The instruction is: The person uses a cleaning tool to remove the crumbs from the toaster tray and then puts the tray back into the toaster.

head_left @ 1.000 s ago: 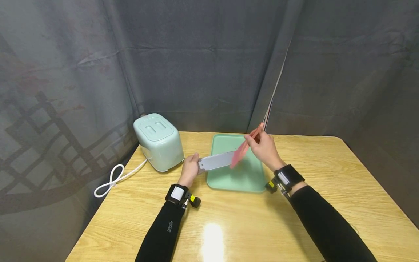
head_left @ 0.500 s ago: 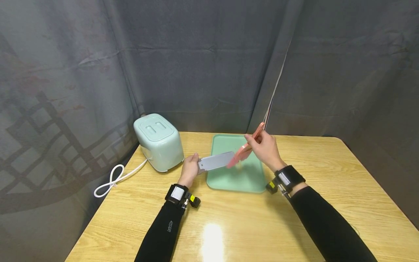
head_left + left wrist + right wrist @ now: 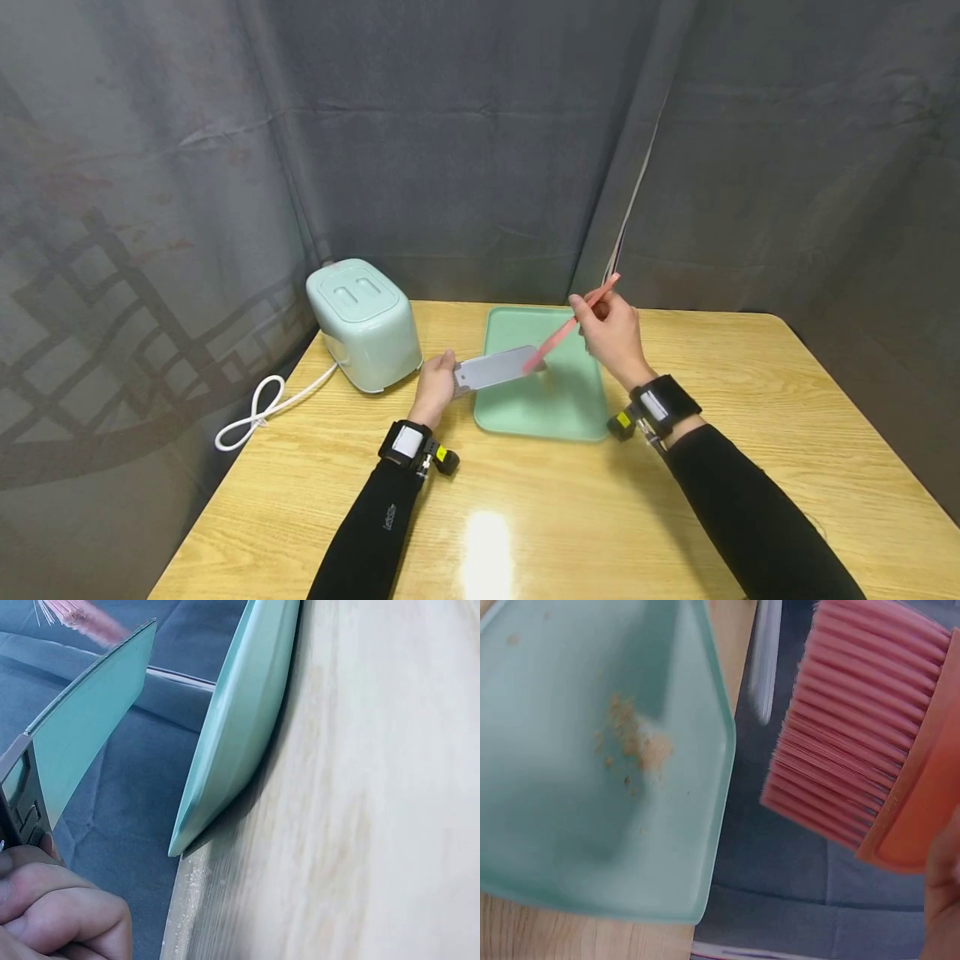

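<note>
My left hand point(image 3: 435, 385) grips the near end of a flat grey crumb tray point(image 3: 495, 368) and holds it out over the left side of a mint green tray point(image 3: 555, 408). My right hand point(image 3: 611, 337) pinches a pink brush point(image 3: 570, 327), whose bristle end touches the crumb tray's far end. In the left wrist view the crumb tray point(image 3: 82, 727) slants above the green tray point(image 3: 240, 712), with my fingers point(image 3: 52, 915) curled below it. The right wrist view shows the brush's bristles point(image 3: 862, 765) above the green tray point(image 3: 570, 825), where brown crumbs point(image 3: 634, 742) lie.
A mint green toaster point(image 3: 363, 323) stands at the table's back left, its white cord point(image 3: 258, 408) looped over the left edge. Dark curtains close off the back and sides. A few crumbs point(image 3: 196, 877) lie on the wooden table beside the green tray.
The brush has swung up and turned edge-on, its tip now at the crumb tray's far end. My right hand rose slightly. The left hand and crumb tray stayed put.
</note>
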